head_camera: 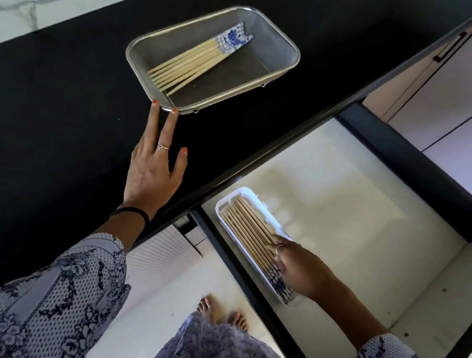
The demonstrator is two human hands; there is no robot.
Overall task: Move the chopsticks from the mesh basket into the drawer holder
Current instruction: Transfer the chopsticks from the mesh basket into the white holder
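While left hand (152,171) fingers (169,128) touch basket (270,32) outstretched, right hand (300,269) grip unclear.

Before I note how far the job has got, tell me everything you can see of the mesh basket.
The mesh basket is a shallow rectangular tray of fine silvery wire mesh with rounded corners and a solid metal rim. It sits flat on the black countertop, skewed to its edge. A bundle of chopsticks with blue-and-white patterned tops lies in it. The left hand touches its near corner with straight fingertips.
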